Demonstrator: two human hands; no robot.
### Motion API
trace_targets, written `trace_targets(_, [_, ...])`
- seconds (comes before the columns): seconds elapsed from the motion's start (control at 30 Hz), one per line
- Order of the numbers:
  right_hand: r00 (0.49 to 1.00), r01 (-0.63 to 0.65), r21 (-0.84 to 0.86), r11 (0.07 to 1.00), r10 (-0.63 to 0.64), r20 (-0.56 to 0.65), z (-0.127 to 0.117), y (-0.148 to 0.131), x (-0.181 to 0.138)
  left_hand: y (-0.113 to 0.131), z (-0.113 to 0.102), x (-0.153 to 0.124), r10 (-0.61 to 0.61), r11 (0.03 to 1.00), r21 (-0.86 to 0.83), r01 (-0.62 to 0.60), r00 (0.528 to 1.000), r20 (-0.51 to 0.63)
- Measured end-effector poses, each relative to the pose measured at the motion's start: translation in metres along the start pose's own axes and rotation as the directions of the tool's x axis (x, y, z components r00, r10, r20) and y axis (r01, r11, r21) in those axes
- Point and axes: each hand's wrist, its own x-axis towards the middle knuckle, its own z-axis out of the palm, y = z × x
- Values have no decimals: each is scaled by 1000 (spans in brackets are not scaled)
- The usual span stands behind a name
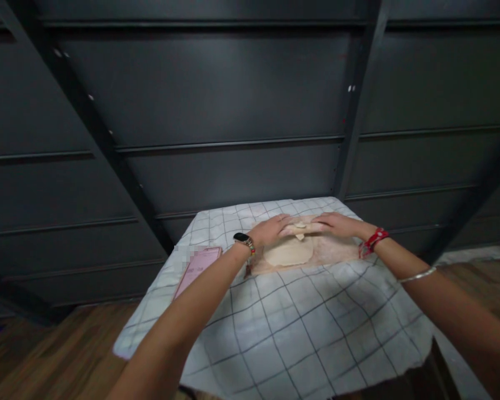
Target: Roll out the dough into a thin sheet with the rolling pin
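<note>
A dark wall of metal panels fills the back, and a wood floor lies at both sides. In front of the wall stands a table under a white checked cloth. The cloth hangs over the near and left edges and has folds there.

On the far part of the cloth lies a pale board, and on it a flat round of dough. At the far edge of the dough lies a rolling pin, mostly hidden by the hands. The left hand and the right hand rest flat on the pin, fingers stretched out and not closed around it, with a small gap between the two hands. A pink phone lies on the cloth, left of the board and near the left forearm.

In my judgement, the loose cloth could slide under the board if the hands press hard, because nothing seems to fix it. The pin is close to the far table edge, so a long stroke forward could carry it off the board. The left arm could push the phone toward the left edge. Open room is mostly on the near side of the dough, where the cloth is bare.
</note>
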Motion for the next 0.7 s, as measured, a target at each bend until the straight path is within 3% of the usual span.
trace_targets(0.1, [995,-36,-1,999,36,97,8,-1,-8,2,18,4,30,1000,6,-30,999,14])
trace_targets(0.17, [998,-24,-3,1000,25,61,17,-1,-6,0,27,5,19,1000,18,-19,1000,17])
trace_targets(0.3, [991,-93,-88,992,84,-108,35,8,16,-12,37,16,-183,983,26,182,982,41])
trace_targets(0.4, [973,-214,-213,953,190,-131,42,17,36,-22,38,31,-287,957,61,283,954,84])
trace_targets(0.57, [984,-181,-147,973,178,-33,50,18,32,-22,40,32,-237,970,91,225,958,160])
trace_targets(0.7, [989,-147,-82,986,146,-16,54,10,19,-13,38,18,-186,982,48,182,980,73])
